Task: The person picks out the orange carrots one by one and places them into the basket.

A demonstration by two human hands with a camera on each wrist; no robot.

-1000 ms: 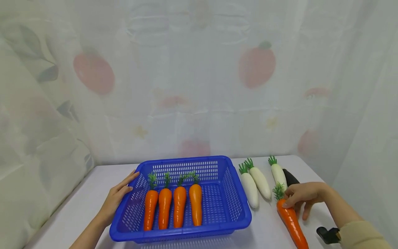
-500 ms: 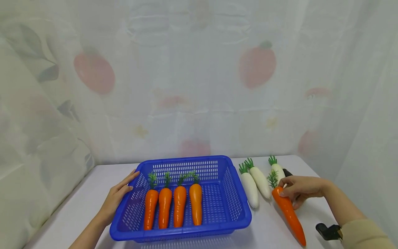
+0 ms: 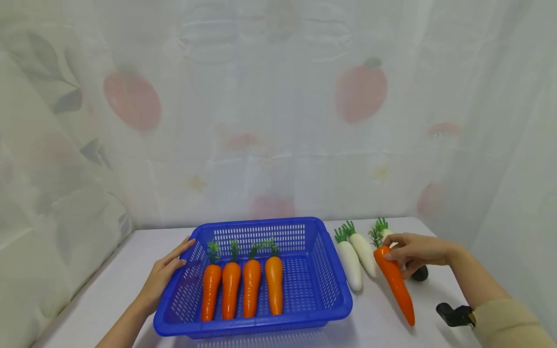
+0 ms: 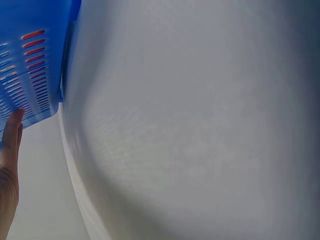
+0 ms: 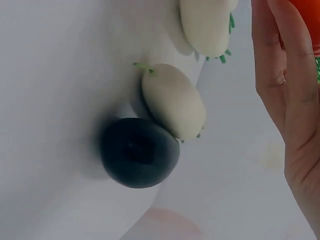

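Note:
In the head view my right hand (image 3: 415, 251) pinches a carrot (image 3: 395, 282) with a leafy green top just below its crown; its tip slants down toward me over the white table. My left hand (image 3: 163, 275) rests with straight fingers along the left rim of a blue plastic basket (image 3: 330, 316). Fingertips touch the slotted outer wall (image 4: 37, 65) in the left wrist view. Inside the basket several carrots (image 3: 251, 290) lie side by side, green tops away from me. The right wrist view catches only an edge of the held carrot (image 5: 307, 22) behind my fingers.
Two white radishes (image 3: 349, 266) lie just right of the basket. A third radish (image 5: 175, 102) and a dark, eggplant-like vegetable (image 5: 140, 152) lie beyond, partly hidden by my right hand in the head view. A fruit-print curtain (image 3: 278, 145) hangs behind the table (image 3: 130, 261).
My right hand has lifted the carrot and carried it away from me and slightly left, its tip swinging left too. The left hand and basket have stayed put.

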